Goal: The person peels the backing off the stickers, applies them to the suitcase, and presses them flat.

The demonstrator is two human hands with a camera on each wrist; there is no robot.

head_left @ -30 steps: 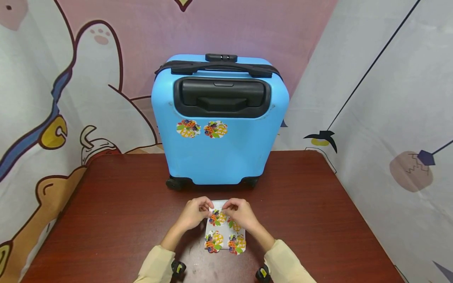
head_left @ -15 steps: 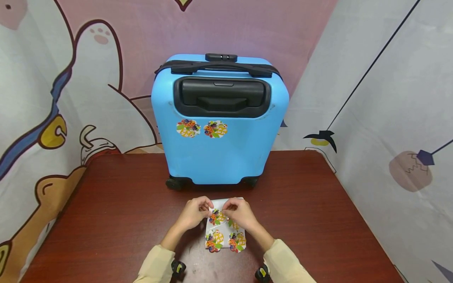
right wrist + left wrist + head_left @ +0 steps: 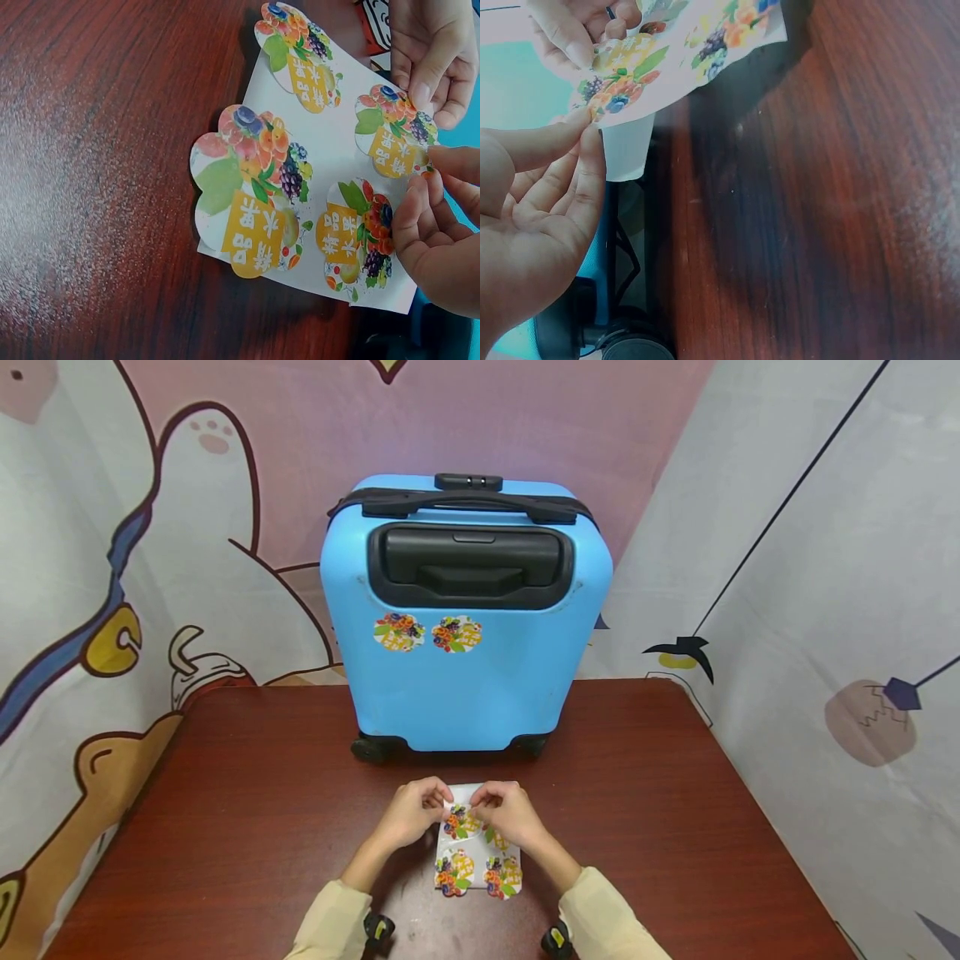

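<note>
A white sheet (image 3: 479, 870) with several round fruit stickers is held up over the table in front of the suitcase. My left hand (image 3: 410, 812) pinches the left edge of the upper-left sticker (image 3: 459, 822) between thumb and forefinger. On that sticker's other side, my right hand (image 3: 513, 814) pinches with thumb and fingertips, partly covering the upper-right sticker (image 3: 358, 236). The right wrist view has both thumbs at the rim of the same sticker (image 3: 394, 135). Two lower stickers (image 3: 251, 191) lie toward the near edge, overhanging it slightly.
A blue suitcase (image 3: 465, 693) with black handles stands upright at the back of the brown table (image 3: 247, 810). Two matching fruit stickers (image 3: 399, 632) are on its front, left of centre under the recessed handle (image 3: 472, 564). Printed cloth (image 3: 525, 427) hangs behind.
The sheet's far edge tips up slightly, then settles back, and a crease shows near the upper-left sticker. Both hands stay almost in place.
</note>
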